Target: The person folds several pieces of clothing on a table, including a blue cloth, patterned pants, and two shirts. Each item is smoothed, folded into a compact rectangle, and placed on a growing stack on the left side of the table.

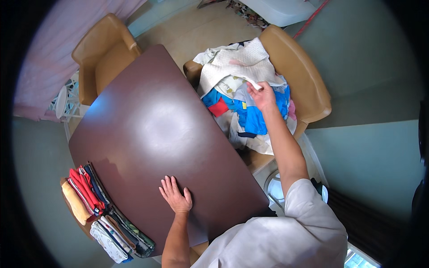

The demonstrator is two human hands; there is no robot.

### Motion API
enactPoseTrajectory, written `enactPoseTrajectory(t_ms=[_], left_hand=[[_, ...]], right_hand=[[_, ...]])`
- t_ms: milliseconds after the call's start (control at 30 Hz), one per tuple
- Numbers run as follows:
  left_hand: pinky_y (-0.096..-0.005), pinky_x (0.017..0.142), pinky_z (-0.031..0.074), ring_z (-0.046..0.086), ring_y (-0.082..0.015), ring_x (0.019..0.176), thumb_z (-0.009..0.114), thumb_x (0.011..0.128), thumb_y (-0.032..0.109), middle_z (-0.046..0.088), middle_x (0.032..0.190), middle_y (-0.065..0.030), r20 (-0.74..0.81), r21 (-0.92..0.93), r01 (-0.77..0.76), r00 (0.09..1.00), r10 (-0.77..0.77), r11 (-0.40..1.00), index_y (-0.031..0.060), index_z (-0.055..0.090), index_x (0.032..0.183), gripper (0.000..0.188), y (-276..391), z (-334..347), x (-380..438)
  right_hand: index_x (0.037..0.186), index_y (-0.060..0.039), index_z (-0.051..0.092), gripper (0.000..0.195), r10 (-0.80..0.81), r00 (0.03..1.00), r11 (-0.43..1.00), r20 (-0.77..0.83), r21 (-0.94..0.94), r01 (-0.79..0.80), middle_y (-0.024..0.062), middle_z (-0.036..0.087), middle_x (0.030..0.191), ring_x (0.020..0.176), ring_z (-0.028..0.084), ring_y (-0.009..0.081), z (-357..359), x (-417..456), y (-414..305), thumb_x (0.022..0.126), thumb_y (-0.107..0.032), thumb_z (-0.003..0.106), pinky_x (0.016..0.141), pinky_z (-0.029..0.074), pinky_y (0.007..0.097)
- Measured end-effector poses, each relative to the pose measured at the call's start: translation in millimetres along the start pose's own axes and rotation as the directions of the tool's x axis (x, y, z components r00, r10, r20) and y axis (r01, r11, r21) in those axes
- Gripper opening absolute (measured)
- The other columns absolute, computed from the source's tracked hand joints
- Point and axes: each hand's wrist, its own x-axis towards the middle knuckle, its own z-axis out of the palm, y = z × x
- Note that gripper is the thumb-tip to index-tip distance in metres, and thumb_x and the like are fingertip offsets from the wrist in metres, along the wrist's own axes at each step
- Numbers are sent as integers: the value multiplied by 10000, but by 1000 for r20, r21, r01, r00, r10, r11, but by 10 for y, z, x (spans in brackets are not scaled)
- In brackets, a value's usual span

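Observation:
My left hand lies palm down with fingers spread on the dark brown table. My right hand pinches the edge of a white textured cloth on top of a heap of laundry. The heap rests on a tan chair at the table's right side. Under the white cloth are a pale cloth with a greenish print, blue garments, a red piece and more white fabric.
Folded clothes stand in two rows, red and yellow ones and white and dark ones, at the table's lower left edge. A second tan chair stands at the far left, near a pink curtain. A round stool is beneath my right arm.

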Motion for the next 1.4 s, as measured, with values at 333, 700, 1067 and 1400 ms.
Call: enactPoseTrajectory(t_ms=[333,700,1067,1400], left_hand=[[-548,1248,129,242,-378,1532,577,915,368,343,1623,-180,-30,17,5,1000,-5,1000,42,404,1534,720,-50,67,-43],[-543,1182,296,433,-394,1402,442,1009,532,474,1508,-200,-69,-716,-38,997,-17,697,10,465,1481,704,-93,-389,-868],[-512,1107,415,557,-367,1280,421,1040,490,551,1419,-198,650,-533,333,750,-124,-778,-3,493,1450,645,-668,37,-1894],[-390,1031,485,632,-304,1156,628,978,96,660,1255,-139,-259,-871,66,779,-571,486,-21,601,1348,389,-680,-832,-1911]], right_hand=[[1372,-39,539,524,174,727,980,664,-45,-194,206,677,1217,1008,714,375,1059,-2165,471,851,-7,580,759,622,458],[979,3,694,227,907,-53,421,418,-898,125,75,687,835,757,629,136,558,-4546,1636,779,-101,667,680,508,299],[849,-18,667,249,786,446,35,428,-752,659,166,696,820,758,676,309,-357,-4264,1406,890,-264,647,684,523,415],[1067,0,593,241,196,465,-328,863,-389,861,177,632,1099,1057,610,374,12,-3918,1290,837,-61,633,915,479,484]])
